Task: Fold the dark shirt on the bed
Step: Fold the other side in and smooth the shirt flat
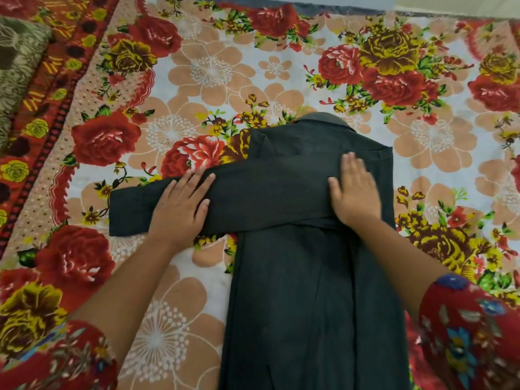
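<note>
dark shirt (309, 277) lies on floral bedsheet (197, 80), collar away, sides folded in | sleeve (132, 206) crosses chest, sticks out left | left hand (180, 204), right hand (354, 190) flat, apart, pressing sleeve | remaining, likely: tuck sleeve, fold lengthwise

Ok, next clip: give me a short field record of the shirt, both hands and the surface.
garment: dark shirt, collar away from the camera, lying flat
sleeve: laid across the body, end sticking out left
left hand: flat, palm down on the sleeve
right hand: flat on the shirt's right shoulder area
surface: floral bedsheet
fold stage: partly folded
</note>
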